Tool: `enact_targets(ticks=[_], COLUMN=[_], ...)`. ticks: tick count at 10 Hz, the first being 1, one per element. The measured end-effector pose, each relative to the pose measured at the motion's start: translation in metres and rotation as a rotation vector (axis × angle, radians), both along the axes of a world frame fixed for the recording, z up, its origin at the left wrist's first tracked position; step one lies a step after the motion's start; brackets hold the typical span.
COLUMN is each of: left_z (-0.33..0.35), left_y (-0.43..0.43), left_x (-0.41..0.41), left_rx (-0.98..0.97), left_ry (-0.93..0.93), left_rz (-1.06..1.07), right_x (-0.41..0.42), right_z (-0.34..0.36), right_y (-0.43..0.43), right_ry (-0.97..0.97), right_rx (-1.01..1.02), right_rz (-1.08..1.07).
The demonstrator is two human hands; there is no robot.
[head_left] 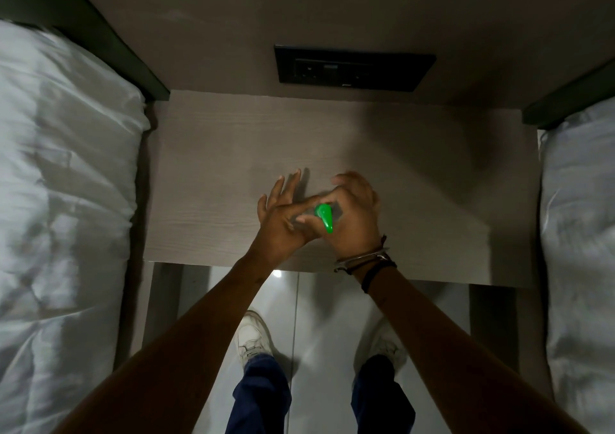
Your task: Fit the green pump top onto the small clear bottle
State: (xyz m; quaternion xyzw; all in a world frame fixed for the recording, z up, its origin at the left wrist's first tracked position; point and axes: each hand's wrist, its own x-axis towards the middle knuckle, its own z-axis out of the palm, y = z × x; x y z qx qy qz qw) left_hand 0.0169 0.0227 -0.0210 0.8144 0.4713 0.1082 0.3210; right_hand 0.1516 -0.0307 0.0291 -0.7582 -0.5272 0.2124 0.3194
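Green pump top sits gripped between left hand and right hand fingertips

Green pump top; grey woodgrain table; white bedding (both sides); black socket panel.

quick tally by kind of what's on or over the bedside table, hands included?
Hands: 2, left hand and right hand, both over the table
Green pump top: 1, between the hands
Clear bottle: 1, mostly hidden by the hands
Wrist bands: several on the right wrist, count unclear
Total: 4, bands aside
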Motion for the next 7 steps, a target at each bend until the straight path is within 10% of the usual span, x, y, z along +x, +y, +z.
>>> enact_targets(ticks=[7], left_z=[0.034], left_y=[0.014], left_x=[0.007], left_rx=[-0.229], left_ry=[0.09], left_rz=[-0.118], right_x=[0.023], right_z=[0.008], right_y=[-0.027], right_ry=[-0.149], right_rx=[-0.084], right_rz=[0.145])
